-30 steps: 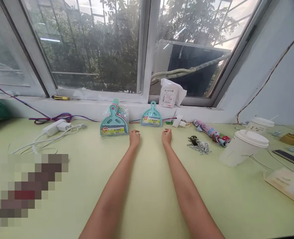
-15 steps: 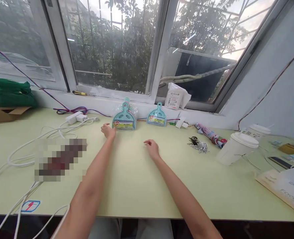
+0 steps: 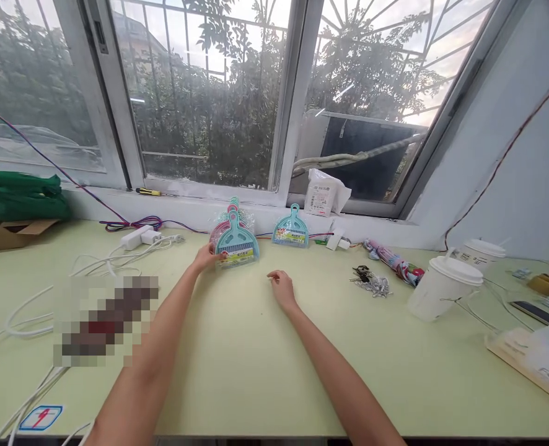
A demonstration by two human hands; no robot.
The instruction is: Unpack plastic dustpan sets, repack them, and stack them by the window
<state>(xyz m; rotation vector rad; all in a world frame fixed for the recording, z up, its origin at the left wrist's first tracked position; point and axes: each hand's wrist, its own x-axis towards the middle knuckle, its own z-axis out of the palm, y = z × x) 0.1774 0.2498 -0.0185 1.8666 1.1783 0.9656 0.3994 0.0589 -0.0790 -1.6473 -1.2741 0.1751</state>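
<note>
My left hand [image 3: 206, 257] grips the left edge of a light-blue dustpan-and-brush set [image 3: 237, 243], thumb in front and fingers behind. The set is in clear wrapping with a yellow-green label, and it leans forward from the stack. Behind it, more wrapped dustpans, one of them pink [image 3: 219, 231], are partly hidden. My right hand [image 3: 282, 288] hovers over or rests on the table with loosely bent fingers, slightly apart and holding nothing. Nearest to it, a single light-blue dustpan set [image 3: 291, 229] stands against the wall under the window.
On the right are keys [image 3: 372, 282], a folded umbrella [image 3: 393, 261], white cups [image 3: 444, 288] and a phone [image 3: 536, 312]. White cables and a power adapter [image 3: 137, 237] lie left, near a blurred-out object [image 3: 109, 319]. A white packet [image 3: 323, 193] sits on the sill.
My left hand has closed on the front dustpan set and drawn it forward, away from the others. My right hand stays nearly in place. The camera view has tilted up a little.
</note>
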